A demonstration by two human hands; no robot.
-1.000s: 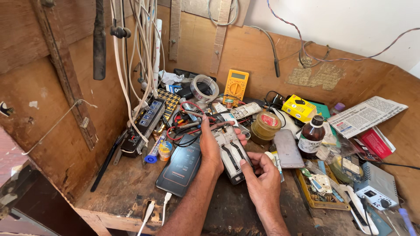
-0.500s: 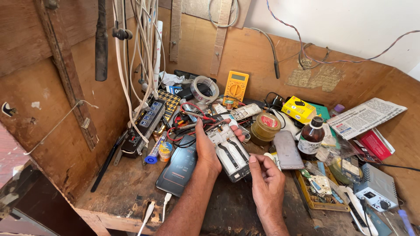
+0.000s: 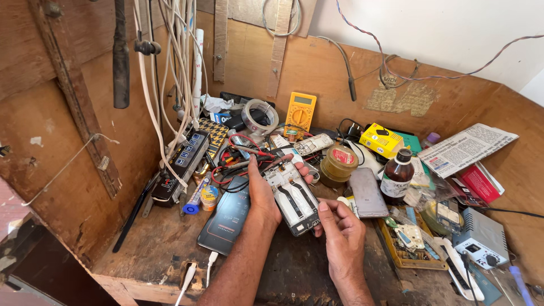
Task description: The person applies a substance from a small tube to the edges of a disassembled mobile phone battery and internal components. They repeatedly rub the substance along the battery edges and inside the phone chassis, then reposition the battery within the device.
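At the centre of a cluttered wooden workbench (image 3: 141, 255), an opened phone chassis (image 3: 293, 195) lies tilted, with its inner frame facing up. The left hand (image 3: 262, 192) grips its left edge, fingers curled over the far end and thumb along the side. The right hand (image 3: 340, 226) holds the near right corner, thumb pressed on the frame and fingers clenched underneath.

Just left of the chassis, a dark phone (image 3: 226, 218) lies flat, face up, with a white cable (image 3: 211, 263) plugged into its near end. To the right lies a grey phone back cover (image 3: 368, 191), and beside it stands a brown glass bottle (image 3: 395, 177). Behind the chassis sit a round tin (image 3: 339, 163), a yellow multimeter (image 3: 300, 111), a roll of clear tape (image 3: 259, 116) and a tangle of red and black leads (image 3: 238, 161). A black power strip (image 3: 181, 165) leans against the left wall.

The bench is enclosed by brown plywood panels (image 3: 62, 170) on the left and rear. White cables (image 3: 170, 68) hang down the left panel. Above the rear panel the wall is white, with a twisted wire (image 3: 430, 71) running across it. A folded newspaper (image 3: 467, 148) rests at far right.
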